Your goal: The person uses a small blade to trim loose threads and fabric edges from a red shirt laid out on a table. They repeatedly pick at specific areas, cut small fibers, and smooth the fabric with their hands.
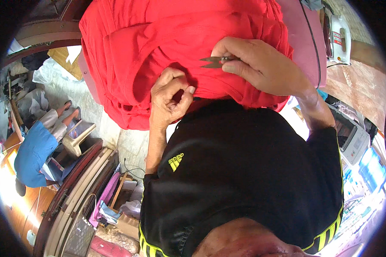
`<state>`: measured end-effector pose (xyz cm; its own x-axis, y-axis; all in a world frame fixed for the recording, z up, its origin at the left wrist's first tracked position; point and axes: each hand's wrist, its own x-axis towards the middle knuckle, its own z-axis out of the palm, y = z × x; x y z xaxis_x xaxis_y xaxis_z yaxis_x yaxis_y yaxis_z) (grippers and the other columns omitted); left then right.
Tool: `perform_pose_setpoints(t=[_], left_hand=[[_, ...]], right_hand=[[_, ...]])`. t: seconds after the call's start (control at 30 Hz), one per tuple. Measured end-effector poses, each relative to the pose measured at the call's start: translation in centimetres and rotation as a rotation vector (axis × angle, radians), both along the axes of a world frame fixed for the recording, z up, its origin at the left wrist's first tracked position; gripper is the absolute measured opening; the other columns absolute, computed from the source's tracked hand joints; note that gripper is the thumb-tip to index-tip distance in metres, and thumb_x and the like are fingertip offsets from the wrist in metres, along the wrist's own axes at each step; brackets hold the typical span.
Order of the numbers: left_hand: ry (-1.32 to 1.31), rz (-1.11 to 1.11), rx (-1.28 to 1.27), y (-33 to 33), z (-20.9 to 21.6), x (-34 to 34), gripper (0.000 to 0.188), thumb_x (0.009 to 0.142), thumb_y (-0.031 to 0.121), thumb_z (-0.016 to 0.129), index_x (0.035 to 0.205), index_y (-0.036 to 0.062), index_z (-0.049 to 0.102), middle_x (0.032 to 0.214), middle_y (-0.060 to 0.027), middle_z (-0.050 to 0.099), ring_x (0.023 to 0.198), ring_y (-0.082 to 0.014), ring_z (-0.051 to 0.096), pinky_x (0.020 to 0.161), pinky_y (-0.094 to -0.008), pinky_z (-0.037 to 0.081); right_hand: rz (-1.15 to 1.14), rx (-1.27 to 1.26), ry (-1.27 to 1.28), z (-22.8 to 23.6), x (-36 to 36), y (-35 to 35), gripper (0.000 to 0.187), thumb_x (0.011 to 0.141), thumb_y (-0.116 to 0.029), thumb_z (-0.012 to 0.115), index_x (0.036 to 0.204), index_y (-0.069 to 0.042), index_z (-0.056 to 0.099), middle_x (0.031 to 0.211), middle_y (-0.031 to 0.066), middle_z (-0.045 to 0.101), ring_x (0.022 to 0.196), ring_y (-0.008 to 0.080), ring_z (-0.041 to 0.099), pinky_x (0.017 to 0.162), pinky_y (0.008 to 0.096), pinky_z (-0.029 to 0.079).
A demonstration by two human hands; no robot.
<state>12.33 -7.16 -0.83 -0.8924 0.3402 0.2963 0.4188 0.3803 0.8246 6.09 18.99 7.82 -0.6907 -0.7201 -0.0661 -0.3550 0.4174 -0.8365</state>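
A large heap of bright red cloth point(193, 32) lies bunched in front of me. My right hand point(263, 64) grips a small pair of thread snips point(214, 62) above the cloth, their two pointed blades apart and facing left. Lower and to the left, my left hand point(171, 94) rests against the cloth with its fingers curled in and the thumb bent toward them. What sits between those fingers, if anything, is too small or hidden to make out.
A pink-covered surface point(302, 30) shows under the cloth, crossed by a black cord point(312, 34). A white iron point(341, 40) stands at the far right, above a grey-white box-shaped appliance point(354, 141). At left, a person in a blue shirt point(36, 150) bends beside a beige plastic stool point(79, 137).
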Motion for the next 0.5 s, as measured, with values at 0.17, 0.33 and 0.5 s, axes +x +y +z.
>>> perform_pose_setpoints(t=[0.17, 0.33, 0.5], left_hand=[[0.176, 0.146, -0.108, 2.4, 0.3, 0.5, 0.021, 0.069, 0.009, 0.084, 0.085, 0.006, 0.07, 0.095, -0.0086, 0.064, 0.087, -0.0275, 0.063, 0.072, -0.0387, 0.05], [0.338, 0.018, -0.142, 1.9, -0.6, 1.5, 0.016, 0.07, 0.015, 0.082, 0.08, 0.0111, 0.071, 0.089, -0.0028, 0.064, 0.08, -0.0225, 0.063, 0.068, -0.0367, 0.047], [0.572, 0.493, -0.213, -0.3, 2.0, 3.3, 0.021, 0.064, 0.015, 0.085, 0.078, 0.0144, 0.07, 0.084, -0.0012, 0.061, 0.081, -0.0229, 0.059, 0.074, -0.0375, 0.041]], right_hand=[[-0.095, -0.156, -0.001, -0.3, 0.6, -0.4, 0.02, 0.097, -0.02, 0.059, 0.106, -0.002, 0.054, 0.086, 0.0169, 0.064, 0.081, 0.0375, 0.064, 0.071, 0.0446, 0.047], [0.003, -0.068, 0.07, 0.1, 0.7, 0.3, 0.025, 0.091, -0.022, 0.069, 0.101, -0.003, 0.055, 0.078, 0.0136, 0.062, 0.07, 0.0327, 0.063, 0.064, 0.0397, 0.047], [0.132, 0.003, 0.011, 2.1, -1.0, -1.5, 0.03, 0.084, -0.026, 0.076, 0.095, -0.005, 0.058, 0.068, 0.0093, 0.059, 0.058, 0.0272, 0.059, 0.055, 0.0356, 0.043]])
